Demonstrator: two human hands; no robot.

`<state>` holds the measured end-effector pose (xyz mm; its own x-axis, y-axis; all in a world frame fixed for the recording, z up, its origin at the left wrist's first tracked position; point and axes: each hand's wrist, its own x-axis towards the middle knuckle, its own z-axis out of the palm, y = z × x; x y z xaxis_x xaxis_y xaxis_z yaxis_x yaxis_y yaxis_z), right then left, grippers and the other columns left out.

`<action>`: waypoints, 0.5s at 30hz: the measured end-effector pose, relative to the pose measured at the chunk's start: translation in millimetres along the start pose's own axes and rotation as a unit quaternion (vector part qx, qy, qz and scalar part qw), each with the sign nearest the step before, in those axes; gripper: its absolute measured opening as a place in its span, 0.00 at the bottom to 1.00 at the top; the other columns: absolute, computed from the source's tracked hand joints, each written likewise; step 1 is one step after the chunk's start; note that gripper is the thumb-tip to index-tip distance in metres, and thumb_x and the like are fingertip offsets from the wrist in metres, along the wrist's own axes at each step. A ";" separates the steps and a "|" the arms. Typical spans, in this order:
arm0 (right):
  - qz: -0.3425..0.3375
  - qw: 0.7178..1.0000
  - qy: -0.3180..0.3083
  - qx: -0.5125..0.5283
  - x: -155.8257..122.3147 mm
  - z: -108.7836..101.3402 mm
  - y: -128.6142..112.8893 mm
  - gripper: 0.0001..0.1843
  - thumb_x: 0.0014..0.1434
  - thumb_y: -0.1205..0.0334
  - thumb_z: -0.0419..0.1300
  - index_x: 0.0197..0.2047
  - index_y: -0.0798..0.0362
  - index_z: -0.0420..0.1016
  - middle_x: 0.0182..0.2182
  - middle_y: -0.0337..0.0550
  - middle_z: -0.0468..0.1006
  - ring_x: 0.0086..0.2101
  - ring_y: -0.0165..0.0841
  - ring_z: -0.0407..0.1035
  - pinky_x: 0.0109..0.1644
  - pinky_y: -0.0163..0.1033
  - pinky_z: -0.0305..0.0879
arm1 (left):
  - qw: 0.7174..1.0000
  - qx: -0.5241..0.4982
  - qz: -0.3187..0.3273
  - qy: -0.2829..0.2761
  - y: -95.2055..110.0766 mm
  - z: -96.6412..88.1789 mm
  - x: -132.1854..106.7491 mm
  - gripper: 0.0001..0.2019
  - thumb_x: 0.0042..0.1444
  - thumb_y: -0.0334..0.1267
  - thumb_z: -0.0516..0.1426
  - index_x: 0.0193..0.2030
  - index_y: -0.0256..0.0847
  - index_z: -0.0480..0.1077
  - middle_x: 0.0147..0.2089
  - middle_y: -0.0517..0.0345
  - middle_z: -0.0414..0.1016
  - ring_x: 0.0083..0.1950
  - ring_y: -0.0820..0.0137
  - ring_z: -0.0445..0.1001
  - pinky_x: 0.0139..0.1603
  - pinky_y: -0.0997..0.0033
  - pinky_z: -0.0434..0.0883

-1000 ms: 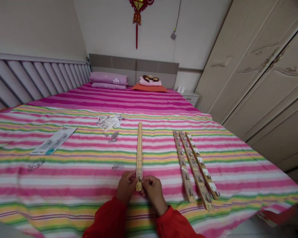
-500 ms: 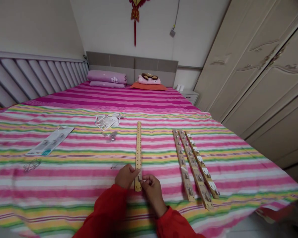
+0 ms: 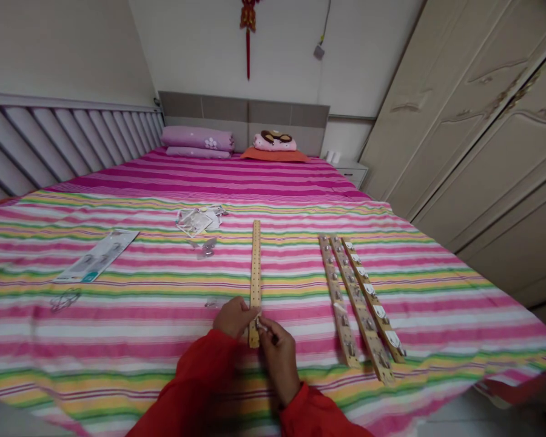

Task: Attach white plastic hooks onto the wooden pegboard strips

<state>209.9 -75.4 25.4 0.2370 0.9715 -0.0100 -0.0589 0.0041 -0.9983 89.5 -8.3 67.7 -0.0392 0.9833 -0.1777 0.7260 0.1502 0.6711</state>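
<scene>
A long, pale wooden strip [image 3: 255, 267], dotted with holes, lies on the striped sheet [image 3: 164, 331]; at its near end the right hand [image 3: 279, 352] pinches a small metal piece [image 3: 257, 324], the left hand [image 3: 233, 317] touching, grip unclear

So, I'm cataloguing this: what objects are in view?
Wooden strip: 1, tan, centre
Hooked strips: 3, tan, right
Pack: 1, whitish, left
Wires: several, grey, left
Papers: several, whitish, beyond packets
Packets: several, clear, beyond hands
Striped cloth: 1, multicoloured, foreground
Sheet: 1, magenta, beyond cloth
Bedding stack: 1, purple, back
Bundle: 1, pink, back
Pad: 1, orange, under bundle
Headboard: 1, grey, back
Railing: 1, grey, left
Ornament: 1, red, wall
Corded box: 1, grey, wall
Wardrobe: 1, cream, right
Cabinet: 1, white, beside headboard
Cylinders: 2, white, on cabinet
Metal piece: 1, silvery, fingertips
Left hand: 1, red sleeve, centre
Right hand: 1, red sleeve, centre
</scene>
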 end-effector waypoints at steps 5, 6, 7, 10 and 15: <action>-0.052 0.997 -0.016 -0.058 -3.3 -3.7 2.8 0.13 0.54 0.59 0.59 0.41 0.51 0.80 0.36 0.46 0.82 0.36 0.39 0.73 0.42 0.41 0.70 | 0.997 0.077 -0.005 0.005 12.0 0.0 -1.8 0.17 0.45 0.54 0.57 0.21 0.42 0.61 0.24 0.56 0.71 0.31 0.64 0.71 0.28 0.71 0.56; -0.058 0.996 -0.020 -0.068 -3.8 -4.4 2.0 0.13 0.55 0.60 0.58 0.41 0.50 0.80 0.36 0.46 0.82 0.36 0.39 0.74 0.43 0.41 0.70 | 0.997 0.083 -0.002 0.008 13.2 0.6 -2.5 0.17 0.45 0.54 0.57 0.21 0.42 0.62 0.25 0.55 0.71 0.32 0.63 0.72 0.28 0.71 0.56; -0.064 0.995 -0.024 -0.077 -4.1 -5.0 1.0 0.13 0.56 0.60 0.58 0.42 0.50 0.80 0.36 0.46 0.82 0.36 0.39 0.74 0.43 0.42 0.70 | 0.996 0.085 0.001 0.010 13.7 1.3 -3.2 0.17 0.46 0.54 0.56 0.21 0.42 0.61 0.25 0.55 0.71 0.32 0.63 0.71 0.28 0.71 0.56; -0.075 0.992 -0.032 -0.099 -4.5 -6.2 -2.6 0.13 0.57 0.61 0.57 0.42 0.48 0.80 0.38 0.46 0.82 0.38 0.40 0.75 0.44 0.42 0.70 | 0.997 0.079 0.005 0.010 12.1 2.2 -4.2 0.17 0.48 0.54 0.54 0.21 0.43 0.60 0.23 0.58 0.68 0.29 0.66 0.69 0.27 0.71 0.54; -0.075 0.989 -0.025 -0.123 -3.6 -6.7 -5.7 0.12 0.56 0.60 0.58 0.42 0.48 0.81 0.38 0.46 0.82 0.38 0.41 0.76 0.43 0.42 0.71 | 0.999 0.018 0.014 -0.031 6.3 -1.2 -2.7 0.17 0.53 0.48 0.51 0.20 0.43 0.55 0.20 0.63 0.63 0.25 0.71 0.65 0.27 0.73 0.56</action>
<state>215.9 -80.6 30.8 0.1760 0.9748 0.1369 0.2132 0.0980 -0.9721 93.3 -9.9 73.3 0.0242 0.9787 -0.2040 0.7501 0.1171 0.6509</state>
